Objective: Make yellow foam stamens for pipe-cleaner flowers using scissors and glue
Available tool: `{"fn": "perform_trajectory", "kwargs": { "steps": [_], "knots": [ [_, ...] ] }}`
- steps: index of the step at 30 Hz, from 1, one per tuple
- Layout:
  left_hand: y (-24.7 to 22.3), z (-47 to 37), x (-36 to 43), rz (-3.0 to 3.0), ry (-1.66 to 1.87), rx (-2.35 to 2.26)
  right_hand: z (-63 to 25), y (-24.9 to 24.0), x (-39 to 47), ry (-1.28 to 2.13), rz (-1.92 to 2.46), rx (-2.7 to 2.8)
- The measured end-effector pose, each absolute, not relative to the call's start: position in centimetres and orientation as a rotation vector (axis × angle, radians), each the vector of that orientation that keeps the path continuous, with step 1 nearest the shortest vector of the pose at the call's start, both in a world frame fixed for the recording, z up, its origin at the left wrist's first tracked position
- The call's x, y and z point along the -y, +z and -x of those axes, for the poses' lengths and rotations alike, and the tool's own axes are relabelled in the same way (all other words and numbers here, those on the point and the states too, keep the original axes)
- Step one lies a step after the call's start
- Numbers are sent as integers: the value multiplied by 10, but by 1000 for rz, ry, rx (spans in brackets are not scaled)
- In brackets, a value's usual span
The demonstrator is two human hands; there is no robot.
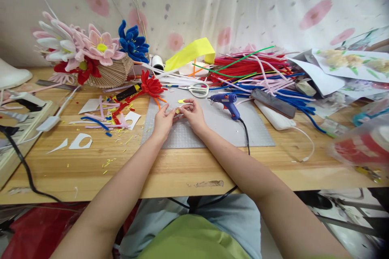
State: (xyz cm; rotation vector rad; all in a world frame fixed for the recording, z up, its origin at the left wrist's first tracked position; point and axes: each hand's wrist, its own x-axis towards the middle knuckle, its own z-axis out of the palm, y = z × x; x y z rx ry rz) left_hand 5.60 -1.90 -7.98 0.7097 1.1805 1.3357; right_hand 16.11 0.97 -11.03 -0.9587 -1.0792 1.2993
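Over the grey cutting mat (219,137): a small yellow piece (178,111) sits between the two hands, raised near the mat's left part; its exact shape is mostly hidden by the fingers.
Left hand (164,122): thumb and fingers appear pinched on the yellow piece from its near left side.
Right hand (194,116): fingers curl over from the right, their tips seemingly closed on the same piece; which hand bears more of it I cannot tell.
Yellow handling: probably very light and soft, easy to crease or crush, so a gentle fingertip pinch at its edges should suit best.
Glue gun (225,99): the blue tool lies right of the hands, nozzle towards them, its black cord crossing the mat's near edge.
Scissors (199,90): pale-handled, resting beyond the right hand.
Red flower (151,84): fuzzy petals, just beyond the left hand, near orange stems.
Scraps: pipe-cleaner offcuts (99,120) and cut white paper (80,141) strew the desk (188,170) leftward.
Far side: a bundle of red pipe cleaners (252,66) and a blue flower (133,42).
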Motion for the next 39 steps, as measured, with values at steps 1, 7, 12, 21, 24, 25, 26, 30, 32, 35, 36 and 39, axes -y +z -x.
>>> {"fn": "perform_trajectory", "kwargs": {
  "steps": [1, 7, 12, 21, 24, 25, 26, 30, 32, 35, 36, 39],
  "knots": [
    [-81, -56, 19, -714, 1341, -1180, -161, -110, -10, 1300, 962, 1083],
    [-88, -51, 14, -764, 1339, -1289, -160, -112, -9, 1284, 972, 1116],
    [-95, -47, 10, -861, 1349, -1345, -160, -112, -11, 1282, 979, 1099],
    [-98, -42, 6, -964, 1425, -1407, -161, -112, -10, 1302, 992, 1123],
    [-99, -40, 4, -1004, 1463, -1444, -162, -112, -10, 1330, 993, 1107],
    [-100, -39, 3, -1018, 1473, -1462, -162, -111, -9, 1352, 990, 1098],
    [-100, -39, 3, -1029, 1484, -1479, -163, -110, -8, 1379, 984, 1090],
    [-99, -39, 2, -1037, 1532, -1478, -163, -106, -6, 1504, 940, 1118],
    [-98, -40, 3, -1032, 1536, -1437, -163, -105, -7, 1548, 922, 1155],
    [-97, -41, 4, -1029, 1526, -1372, -163, -105, -7, 1561, 940, 1162],
    [-98, -41, 4, -1027, 1524, -1357, -163, -106, -8, 1561, 954, 1159],
    [-97, -41, 4, -1023, 1486, -1357, -163, -107, -9, 1567, 978, 1164]
  ]
}}
